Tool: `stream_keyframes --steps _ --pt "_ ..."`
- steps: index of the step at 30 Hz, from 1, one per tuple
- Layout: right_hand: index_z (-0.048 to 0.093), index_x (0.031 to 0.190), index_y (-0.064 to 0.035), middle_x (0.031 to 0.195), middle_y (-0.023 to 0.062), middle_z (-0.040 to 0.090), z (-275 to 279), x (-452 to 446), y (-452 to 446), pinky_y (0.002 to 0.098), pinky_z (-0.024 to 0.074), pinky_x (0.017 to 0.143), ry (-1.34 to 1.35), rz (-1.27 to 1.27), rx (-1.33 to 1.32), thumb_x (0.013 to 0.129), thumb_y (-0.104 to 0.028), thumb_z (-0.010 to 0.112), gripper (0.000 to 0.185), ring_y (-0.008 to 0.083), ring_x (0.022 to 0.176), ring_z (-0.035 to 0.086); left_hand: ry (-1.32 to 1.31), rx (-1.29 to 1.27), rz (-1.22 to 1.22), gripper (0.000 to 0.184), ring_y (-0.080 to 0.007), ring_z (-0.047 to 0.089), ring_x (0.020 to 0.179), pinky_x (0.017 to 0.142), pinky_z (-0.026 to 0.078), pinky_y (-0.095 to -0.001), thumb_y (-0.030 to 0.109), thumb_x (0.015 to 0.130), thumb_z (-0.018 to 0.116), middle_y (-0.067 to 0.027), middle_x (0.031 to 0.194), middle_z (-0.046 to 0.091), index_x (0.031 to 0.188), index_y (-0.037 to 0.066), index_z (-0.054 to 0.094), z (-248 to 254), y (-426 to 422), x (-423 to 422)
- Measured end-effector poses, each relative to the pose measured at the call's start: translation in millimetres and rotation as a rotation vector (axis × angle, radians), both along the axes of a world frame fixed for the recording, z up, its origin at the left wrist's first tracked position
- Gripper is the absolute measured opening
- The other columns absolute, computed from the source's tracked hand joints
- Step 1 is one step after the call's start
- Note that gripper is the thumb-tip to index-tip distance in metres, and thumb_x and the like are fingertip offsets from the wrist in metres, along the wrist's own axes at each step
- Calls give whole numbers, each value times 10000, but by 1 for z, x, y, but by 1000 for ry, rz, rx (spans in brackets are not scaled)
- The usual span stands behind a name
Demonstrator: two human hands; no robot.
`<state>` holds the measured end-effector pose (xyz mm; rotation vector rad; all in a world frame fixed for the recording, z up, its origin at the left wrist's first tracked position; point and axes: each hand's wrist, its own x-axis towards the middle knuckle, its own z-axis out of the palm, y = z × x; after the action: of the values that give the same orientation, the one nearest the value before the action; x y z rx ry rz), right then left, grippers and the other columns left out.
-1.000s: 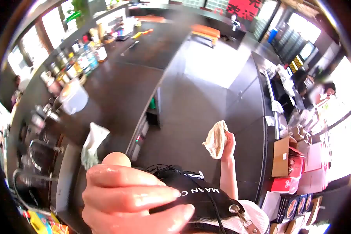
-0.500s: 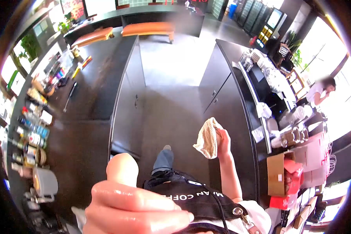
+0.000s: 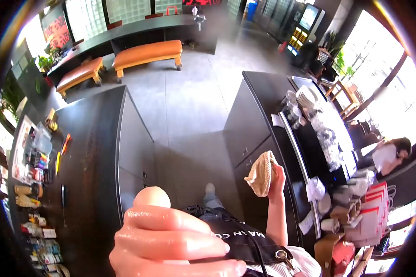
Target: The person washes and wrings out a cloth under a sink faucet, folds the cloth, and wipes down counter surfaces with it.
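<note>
Shifting forward since the earlier frame, the left hand [image 3: 171, 235] is curling nearest; whether its grip is holding anything, I cannot tell. Farther out, the right hand [image 3: 277, 182] is closing its grip around the beige cloth [image 3: 262, 173], beside the right-hand tabletop [image 3: 265, 90]. Keeping folds gathered is helping clear that tabletop's edge. Beyond it, left, an orange bench [image 3: 148, 53] is standing.

The one camera here rides on the head of the person [image 3: 238, 244], facing forward and steeply down between two counters [image 3: 94, 157]. Its wide, round-edged view takes the left hand [image 3: 173, 242] very close, the right hand [image 3: 276, 181] farther off, and orange benches [image 3: 148, 52] well beyond.
</note>
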<state>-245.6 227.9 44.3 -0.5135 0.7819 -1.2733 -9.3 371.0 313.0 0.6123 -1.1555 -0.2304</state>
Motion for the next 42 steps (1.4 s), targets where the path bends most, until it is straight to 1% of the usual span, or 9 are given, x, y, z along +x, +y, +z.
stream_keyframes --steps 6,8,10,13,19,27,29,33,42 --pt "552 1184 -45 1108 111 630 -17 24 -190 420 502 893 -22 38 -24 898 -357 481 430 269 1011 614 -234 -360 -178 248 -218 562 572 541 438 -345 370 872 578 -120 793 589 1116 413 590 -30 -189 41" --pt "520 1226 -35 1146 103 599 -19 36 -262 375 460 947 -16 93 -130 931 -297 461 399 234 1077 578 -469 -250 99 249 -131 543 478 484 378 -256 253 894 655 -20 733 546 1052 130 507 -43 -246 62" --pt "504 1279 -47 1211 94 591 -18 50 -336 406 464 963 46 166 -264 949 -289 463 411 254 1120 571 -328 -349 31 253 -159 585 506 481 453 -269 162 763 737 -41 698 616 956 94 589 -50 -321 74" --pt "460 1315 -30 1234 106 578 4 87 -434 379 464 968 66 235 -366 937 -261 489 445 237 1129 570 -478 42 138 291 -194 628 606 515 491 -302 -48 627 745 -59 776 659 890 60 684 -66 -400 103" --pt "446 1330 -2 1188 124 579 26 179 -603 315 447 932 -9 386 -313 875 -29 431 456 207 1090 557 -487 607 -76 554 -236 485 1183 949 416 -341 136 819 722 -127 1260 513 1304 11 487 -181 -633 149" --pt "454 1336 -38 1211 105 583 5 236 -786 313 450 940 257 436 -300 910 -5 466 427 166 1112 546 -603 761 -231 206 -154 587 769 752 484 -253 78 905 600 -118 866 629 1091 -9 600 -253 -897 198" --pt "483 1296 -20 1156 99 606 -4 229 -827 298 459 925 365 334 -319 948 -67 489 351 145 1079 555 -540 795 -350 149 -220 621 712 687 504 -304 93 926 574 -147 842 670 1018 -12 626 -266 -958 204" --pt "525 1240 -26 1003 49 616 9 197 -893 264 474 832 459 221 -219 965 -147 527 300 103 931 564 -392 782 -579 159 -62 526 741 660 463 -248 57 947 499 -21 792 630 1020 -5 627 -268 -1072 199" --pt "503 1005 -18 790 16 527 0 153 -1059 286 444 690 839 -71 -446 859 -353 699 415 115 769 489 -63 1035 -952 257 -126 551 980 869 460 -284 241 995 498 -46 1066 596 1110 23 573 -298 -1305 136"
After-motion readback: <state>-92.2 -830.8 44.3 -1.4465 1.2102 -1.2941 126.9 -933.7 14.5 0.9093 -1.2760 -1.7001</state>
